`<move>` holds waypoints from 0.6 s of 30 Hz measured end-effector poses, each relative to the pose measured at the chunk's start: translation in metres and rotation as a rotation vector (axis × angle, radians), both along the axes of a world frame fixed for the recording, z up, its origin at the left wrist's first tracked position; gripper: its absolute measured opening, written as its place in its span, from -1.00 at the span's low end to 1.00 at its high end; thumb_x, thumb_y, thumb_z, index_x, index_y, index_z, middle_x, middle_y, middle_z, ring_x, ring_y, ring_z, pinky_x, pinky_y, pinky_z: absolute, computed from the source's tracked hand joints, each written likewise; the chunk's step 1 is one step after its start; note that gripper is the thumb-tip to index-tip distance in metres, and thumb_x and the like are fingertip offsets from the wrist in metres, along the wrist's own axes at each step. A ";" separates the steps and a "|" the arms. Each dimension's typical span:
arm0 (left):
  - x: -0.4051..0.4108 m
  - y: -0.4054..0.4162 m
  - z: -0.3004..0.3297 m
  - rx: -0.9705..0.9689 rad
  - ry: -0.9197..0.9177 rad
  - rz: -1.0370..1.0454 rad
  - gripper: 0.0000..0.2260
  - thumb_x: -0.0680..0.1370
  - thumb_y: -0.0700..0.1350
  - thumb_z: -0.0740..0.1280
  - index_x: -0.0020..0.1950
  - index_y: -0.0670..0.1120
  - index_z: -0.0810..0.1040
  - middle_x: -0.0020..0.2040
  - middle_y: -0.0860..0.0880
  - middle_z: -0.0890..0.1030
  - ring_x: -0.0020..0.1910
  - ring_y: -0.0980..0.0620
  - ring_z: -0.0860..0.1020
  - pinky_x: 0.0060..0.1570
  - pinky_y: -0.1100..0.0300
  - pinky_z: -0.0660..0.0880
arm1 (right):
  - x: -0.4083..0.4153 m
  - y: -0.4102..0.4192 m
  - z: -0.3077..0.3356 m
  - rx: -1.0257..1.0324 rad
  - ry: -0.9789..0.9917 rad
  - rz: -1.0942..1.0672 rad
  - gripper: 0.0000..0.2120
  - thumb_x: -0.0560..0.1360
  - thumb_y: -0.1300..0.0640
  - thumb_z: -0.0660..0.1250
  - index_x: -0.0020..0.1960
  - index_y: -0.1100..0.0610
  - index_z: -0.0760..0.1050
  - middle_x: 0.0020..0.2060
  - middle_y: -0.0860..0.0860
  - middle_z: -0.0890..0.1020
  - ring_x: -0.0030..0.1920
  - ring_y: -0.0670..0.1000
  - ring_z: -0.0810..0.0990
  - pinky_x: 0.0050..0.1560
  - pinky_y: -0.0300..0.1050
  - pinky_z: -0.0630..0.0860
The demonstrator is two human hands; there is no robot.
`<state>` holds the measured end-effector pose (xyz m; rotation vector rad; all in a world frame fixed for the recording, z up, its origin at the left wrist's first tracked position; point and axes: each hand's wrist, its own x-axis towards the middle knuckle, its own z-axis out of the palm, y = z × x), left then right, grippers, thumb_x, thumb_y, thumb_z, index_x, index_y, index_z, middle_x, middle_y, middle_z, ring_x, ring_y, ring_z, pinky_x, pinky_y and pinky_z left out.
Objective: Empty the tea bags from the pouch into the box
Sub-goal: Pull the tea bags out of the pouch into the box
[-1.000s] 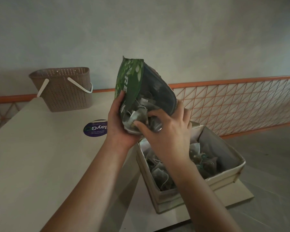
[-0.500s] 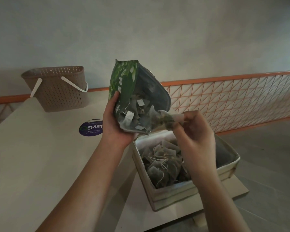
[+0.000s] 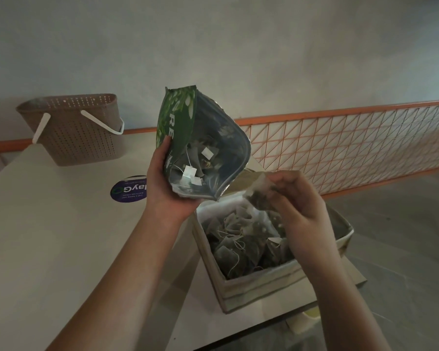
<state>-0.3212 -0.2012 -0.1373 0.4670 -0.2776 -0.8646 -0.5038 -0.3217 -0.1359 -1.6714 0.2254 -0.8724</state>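
Above the tan cardboard box (image 3: 261, 287), my right hand (image 3: 299, 209) pinches a mesh tea bag (image 3: 257, 191); my left hand (image 3: 169, 183) clasps the green foil pouch (image 3: 203, 145).

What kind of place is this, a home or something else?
Hard to say; probably an indoor shared space, not a kitchen. It has a plain table with a round printed sticker, a plastic basket and an orange wire fence along a bare wall.

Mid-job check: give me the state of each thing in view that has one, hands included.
Pouch: open, held tilted, tea bags still inside.
Left hand: grips the pouch.
Right hand: pinches tea bags above the box.
Box: open, partly filled with tea bags.
Basket: upright on the table, handle folded down; contents not visible.
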 end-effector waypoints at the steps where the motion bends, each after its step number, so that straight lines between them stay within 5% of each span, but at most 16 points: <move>1: 0.000 0.000 0.000 0.002 -0.004 0.005 -0.39 0.53 0.18 0.36 0.55 0.03 0.40 0.54 -0.02 0.41 0.51 -0.11 0.39 0.50 -0.12 0.29 | -0.002 0.000 0.000 -0.004 0.039 0.003 -0.78 0.55 0.34 0.24 -0.03 0.06 0.56 -0.11 0.03 0.67 -0.06 -0.01 0.66 -0.07 -0.10 0.59; 3: 0.000 0.001 0.000 0.014 -0.007 0.023 -0.40 0.55 0.17 0.36 0.55 0.03 0.39 0.56 -0.01 0.38 0.52 -0.09 0.37 0.50 -0.11 0.29 | -0.003 -0.004 -0.004 -0.136 0.203 -0.059 -0.81 0.56 0.20 0.25 -0.12 0.02 0.60 -0.14 -0.05 0.66 -0.13 -0.12 0.63 -0.13 -0.18 0.51; 5: -0.002 0.001 0.001 0.009 0.005 0.030 -0.41 0.54 0.16 0.37 0.55 0.03 0.40 0.55 0.00 0.39 0.52 -0.08 0.38 0.48 -0.11 0.33 | -0.002 -0.007 -0.008 -0.296 0.359 -0.137 -0.76 0.57 0.01 0.24 -0.20 -0.05 0.63 -0.07 -0.16 0.62 -0.01 -0.16 0.57 0.04 -0.11 0.43; 7: -0.004 0.002 0.003 0.002 0.013 0.031 -0.41 0.54 0.16 0.37 0.54 0.02 0.42 0.54 0.00 0.41 0.50 -0.07 0.40 0.43 -0.11 0.39 | -0.002 -0.007 -0.009 -0.259 0.345 -0.155 -0.74 0.58 0.05 0.24 -0.20 -0.05 0.64 -0.02 -0.20 0.58 0.04 -0.18 0.53 0.04 -0.14 0.40; 9: -0.006 0.002 0.004 0.009 0.018 0.040 -0.41 0.54 0.17 0.36 0.54 0.01 0.41 0.54 0.01 0.41 0.50 -0.06 0.40 0.41 -0.10 0.41 | -0.002 -0.009 -0.008 -0.354 0.361 -0.220 -0.84 0.55 0.15 0.28 -0.03 -0.05 0.60 0.10 -0.18 0.53 0.13 -0.12 0.47 0.06 -0.11 0.42; 12: -0.009 0.004 0.005 0.007 0.027 0.036 -0.40 0.54 0.17 0.35 0.55 0.02 0.39 0.55 0.01 0.39 0.51 -0.07 0.38 0.42 -0.12 0.39 | -0.005 -0.011 -0.008 -0.696 0.747 -0.285 -0.67 0.50 0.10 0.33 0.22 -0.16 0.47 0.35 -0.07 0.32 0.35 0.04 0.21 0.34 0.06 0.20; 14: -0.009 0.004 0.005 0.013 0.024 0.041 -0.39 0.53 0.17 0.36 0.55 0.01 0.39 0.56 0.00 0.38 0.52 -0.08 0.37 0.41 -0.13 0.39 | -0.003 -0.010 -0.006 -0.724 0.870 -0.330 -0.64 0.50 0.08 0.30 0.26 -0.18 0.43 0.37 -0.04 0.28 0.37 0.06 0.16 0.36 0.06 0.12; 18: -0.010 0.002 0.006 0.029 0.020 0.063 -0.43 0.56 0.17 0.33 0.54 0.02 0.41 0.53 0.00 0.43 0.49 -0.08 0.41 0.44 -0.13 0.37 | 0.006 0.004 0.008 -0.603 0.331 -0.427 -0.77 0.47 0.22 0.35 0.08 -0.01 0.53 0.11 -0.05 0.45 0.18 0.03 0.37 0.19 -0.03 0.33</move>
